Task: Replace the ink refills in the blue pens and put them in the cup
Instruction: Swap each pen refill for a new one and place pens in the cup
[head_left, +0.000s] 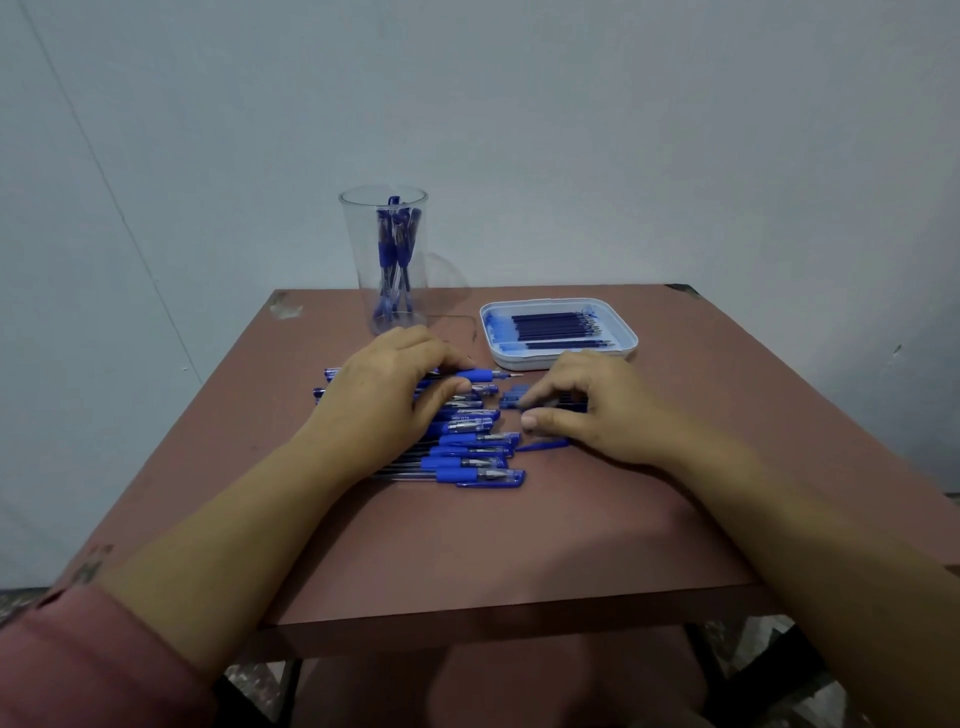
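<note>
I pinch top pen (480, 374) with left hand (395, 384) fingers. Right hand (592, 410) fingers curl over blue bits (511, 400), grip unclear. Next, I think: open pen, pull old ink out.

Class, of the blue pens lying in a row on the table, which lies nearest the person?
The clear blue-capped pen at the row's near end; every other pen lies farther back.
</note>
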